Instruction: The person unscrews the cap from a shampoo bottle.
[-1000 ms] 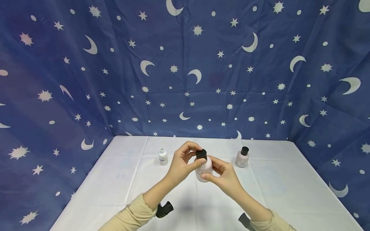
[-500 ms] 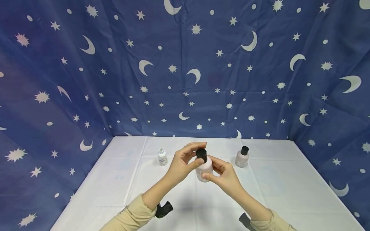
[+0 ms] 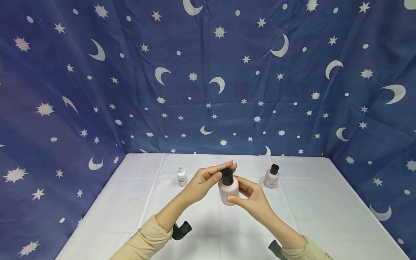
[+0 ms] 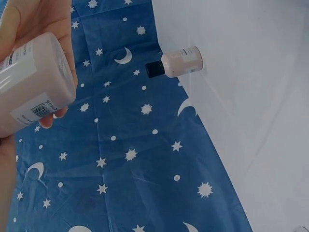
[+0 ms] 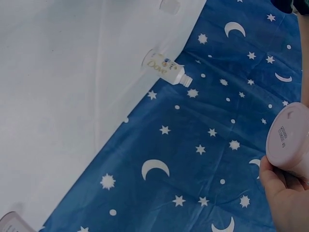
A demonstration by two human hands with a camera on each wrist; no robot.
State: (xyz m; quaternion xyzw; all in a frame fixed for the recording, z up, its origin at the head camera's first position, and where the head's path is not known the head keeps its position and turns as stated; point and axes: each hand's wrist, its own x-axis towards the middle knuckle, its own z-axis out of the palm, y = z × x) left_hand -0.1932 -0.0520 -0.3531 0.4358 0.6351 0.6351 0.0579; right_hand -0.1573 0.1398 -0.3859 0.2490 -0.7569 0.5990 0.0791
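Head view: right hand [image 3: 251, 196] gripped the body of a pink bottle [image 3: 228, 191] held upright above the table [image 3: 325, 213], thumb across its front, fingers curled behind. Left hand [image 3: 204, 180] sat at the bottle's black cap [image 3: 226, 176], thumb against the cap's side, fingers stretched nearly straight over its top; whether they pinched the cap or only rested on it could not be told. The two hands met at the bottle, over the middle of the table.

Left wrist view gave what the head view did not: a printed label with a barcode on the pink bottle [image 4: 31, 82], with the right hand's fingers [image 4: 34, 21] wrapped behind it. Cap out of that picture.

Right wrist view showed the bottle's underside [image 5: 288, 137], a round base with small print, and the right hand's thumb [image 5: 273, 181] beneath it. It also showed the brand word on the small white bottle [image 5: 166, 70], too small to read from the head.

Count: three bottles. One pink in hand; a second pink bottle with black cap [image 3: 271, 177] standing to the right, well apart; one small white bottle [image 3: 181, 176] standing to the left, no cap on it. Black caps: two. Hands: two. Blue star-and-moon cloth [image 3: 208, 79] hung behind and to both sides of the table
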